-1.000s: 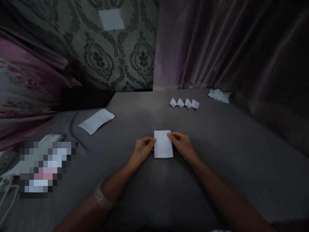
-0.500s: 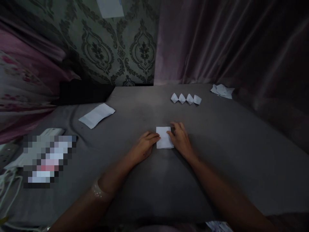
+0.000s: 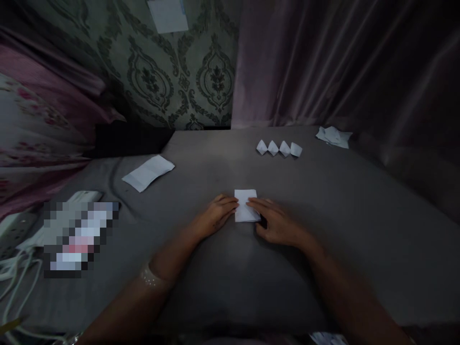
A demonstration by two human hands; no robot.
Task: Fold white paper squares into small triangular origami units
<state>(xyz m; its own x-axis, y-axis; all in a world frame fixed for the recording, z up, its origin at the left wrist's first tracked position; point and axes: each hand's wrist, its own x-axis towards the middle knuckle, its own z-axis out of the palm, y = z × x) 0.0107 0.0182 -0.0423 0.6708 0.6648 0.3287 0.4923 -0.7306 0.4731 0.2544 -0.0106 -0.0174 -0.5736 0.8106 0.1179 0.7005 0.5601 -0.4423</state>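
A small square of folded white paper (image 3: 241,211) lies on the grey cloth in front of me. My left hand (image 3: 217,213) has its fingers together on the left edge, holding the paper down. From the other side my right hand (image 3: 278,223) reaches over it, the fingers stretched flat across the upper right part. Its thumb stands apart below, close to the lower right corner, where the layers look slightly separated. How the paper is folded underneath is hidden.
Several small folded paper pieces (image 3: 273,148) stand in a row farther back. Crumpled paper (image 3: 334,137) lies at the back right, a stack of white sheets (image 3: 148,173) at the left. A blurred-out phone-like object (image 3: 84,235), white cables (image 3: 25,287) and a socket strip (image 3: 16,235) sit far left.
My right hand has turned, its fingers now lying across the paper and its thumb dropped below the lower right corner. My left hand stays at the left edge. The view has shifted slightly.
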